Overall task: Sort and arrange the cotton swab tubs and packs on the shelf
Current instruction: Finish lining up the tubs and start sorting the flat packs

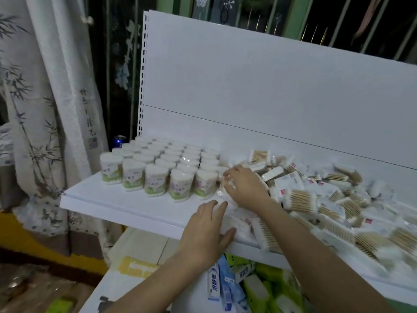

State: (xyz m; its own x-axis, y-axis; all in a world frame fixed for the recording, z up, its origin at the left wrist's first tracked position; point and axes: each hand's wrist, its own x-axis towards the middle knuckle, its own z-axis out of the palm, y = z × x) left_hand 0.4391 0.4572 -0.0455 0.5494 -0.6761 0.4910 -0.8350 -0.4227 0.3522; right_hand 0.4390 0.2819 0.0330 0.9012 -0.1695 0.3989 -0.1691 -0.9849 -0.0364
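Several round cotton swab tubs [158, 168] with white lids stand in tidy rows on the left half of the white shelf [94, 195]. A loose heap of clear swab packs [320, 199] covers the right half. My right hand [243, 188] is beside the rightmost front tub, its fingers curled round a clear swab pack [222, 188]. My left hand [207, 229] lies nearer the shelf's front edge, fingers straight, pressing flat on another clear pack [239, 220].
A white back panel [248, 86] rises behind the shelf. A lower shelf [135, 247] holds toothpaste boxes [214, 283] and green packs [259, 290]. A blue can [119, 141] stands behind the tubs at left, by a bamboo-print curtain [45, 109].
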